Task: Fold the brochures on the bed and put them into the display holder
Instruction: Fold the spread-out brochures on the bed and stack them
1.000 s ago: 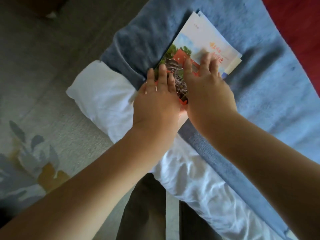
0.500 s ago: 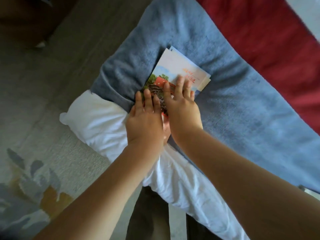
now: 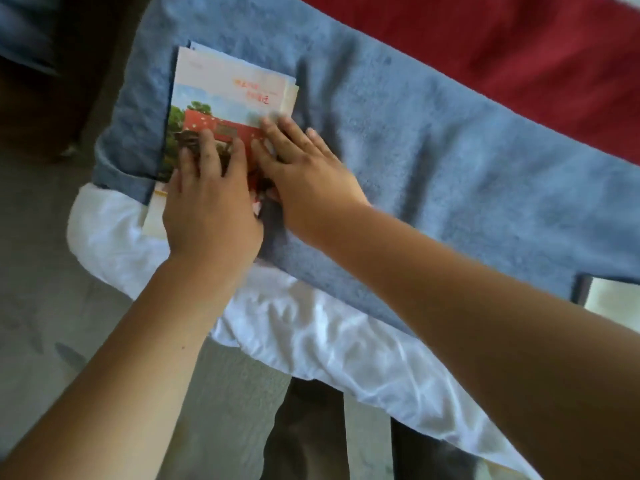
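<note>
Bedroom, home or hotel, can't tell which. Main evidence is the bed (image 3: 114,237): a rumpled white sheet (image 3: 346,341) wraps its corner and near edge, a blue fleecy blanket (image 3: 450,150) lies across the top, and a dark red cover (image 3: 485,46) sits beyond that on the far side. Below the bed's edge is pale grey carpet (image 3: 45,278) with a faint leaf pattern (image 3: 69,355). Past the bed's far-left corner stands something dark and brown (image 3: 52,98) – too blurred to identify.
</note>
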Demonstrator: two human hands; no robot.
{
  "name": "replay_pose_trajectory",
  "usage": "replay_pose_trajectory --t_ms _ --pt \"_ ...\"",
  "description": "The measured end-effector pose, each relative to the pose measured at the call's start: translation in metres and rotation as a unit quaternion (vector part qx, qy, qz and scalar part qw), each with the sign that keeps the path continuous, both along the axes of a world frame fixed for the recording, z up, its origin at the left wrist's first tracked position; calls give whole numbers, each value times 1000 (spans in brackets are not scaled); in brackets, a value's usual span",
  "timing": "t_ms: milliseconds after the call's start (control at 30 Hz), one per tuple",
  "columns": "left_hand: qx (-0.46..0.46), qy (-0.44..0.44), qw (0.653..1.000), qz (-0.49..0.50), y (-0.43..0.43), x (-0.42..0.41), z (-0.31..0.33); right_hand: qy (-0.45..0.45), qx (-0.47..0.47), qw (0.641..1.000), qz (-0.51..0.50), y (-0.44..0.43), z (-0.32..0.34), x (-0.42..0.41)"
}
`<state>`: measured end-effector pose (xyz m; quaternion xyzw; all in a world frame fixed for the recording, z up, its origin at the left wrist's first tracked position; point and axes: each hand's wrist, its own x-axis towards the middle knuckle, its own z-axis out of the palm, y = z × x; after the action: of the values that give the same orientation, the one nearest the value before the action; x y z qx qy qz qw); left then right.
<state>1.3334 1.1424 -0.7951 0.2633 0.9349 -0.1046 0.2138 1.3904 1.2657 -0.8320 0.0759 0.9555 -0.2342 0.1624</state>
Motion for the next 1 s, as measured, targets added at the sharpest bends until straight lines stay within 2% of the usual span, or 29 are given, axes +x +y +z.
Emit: replay_pose_trajectory --t_ms 100,200,400,500,600,767,1000 --pt "54 19 997 -45 25 25 -8 22 39 999 -30 35 -1 61" --pt "91 -7 993 -75 67 62 -18 26 82 994 -74 72 3 126" --pt "119 -39 984 -123 172 142 -25 35 150 971 -181 152 13 239" --pt "126 -65 978 -151 223 179 -22 2 164 955 -247 190 18 288" --pt "131 -89 972 -173 270 220 -18 -39 169 937 -303 222 22 329" --pt "151 -134 953 -225 329 268 -9 -44 146 920 -360 255 28 381" --pt "156 -107 929 -317 389 315 3 -61 129 890 -434 282 30 438"
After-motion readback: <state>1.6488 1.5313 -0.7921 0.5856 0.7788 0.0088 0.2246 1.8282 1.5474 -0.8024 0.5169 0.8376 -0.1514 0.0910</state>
